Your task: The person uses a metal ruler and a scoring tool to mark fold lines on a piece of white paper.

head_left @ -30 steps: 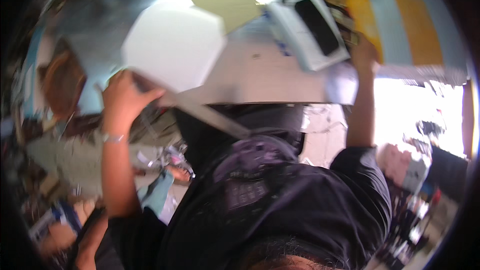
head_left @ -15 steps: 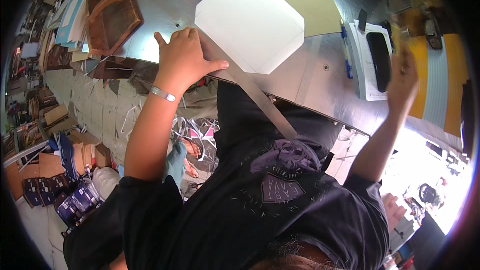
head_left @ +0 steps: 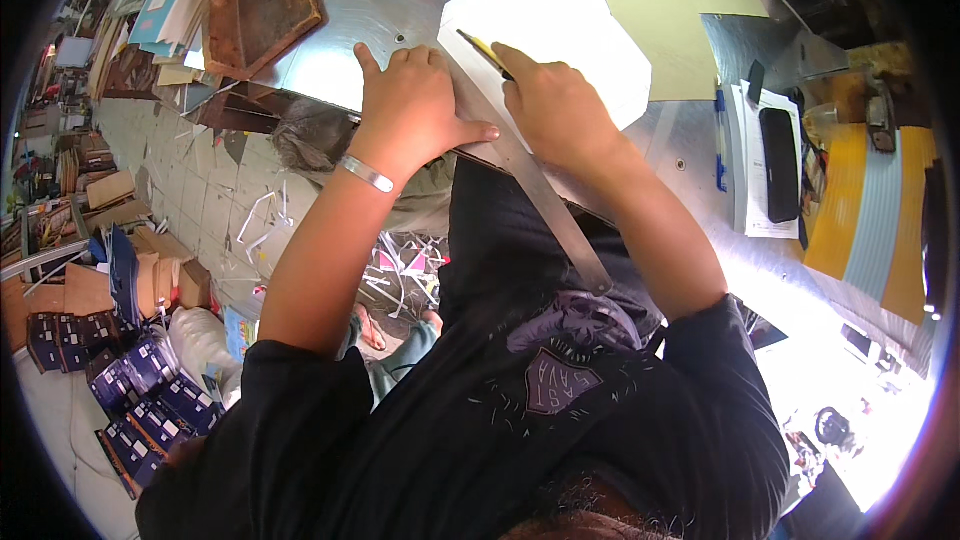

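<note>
A white sheet with cut-off corners (head_left: pixel 560 20) lies on the metal tabletop. Along its lower left edge runs a long steel ruler (head_left: pixel 562 215), its near end sticking out past the table edge toward my shirt. My left hand (head_left: pixel 412 100) rests on the ruler with thumb and fingers spread, pressing it down and gripping nothing. In my right hand (head_left: pixel 562 118) is a slim yellow cutter knife (head_left: pixel 487 54), its dark tip against the sheet's left edge beside the ruler. The fingers hide part of its handle.
A brown wooden block with a handle (head_left: pixel 265 15) stands at the left, by stacked papers (head_left: pixel 165 0). Pale green board (head_left: pixel 670 0) lies behind the sheet. At the right are a black phone (head_left: pixel 779 165) on papers, a blue pen (head_left: pixel 721 140) and yellow ribbed strips (head_left: pixel 838 190).
My right hand has come from the right side of the table to the sheet's left edge, now with the cutter knife. My left hand stays on the ruler. The whole view has shifted slightly.
</note>
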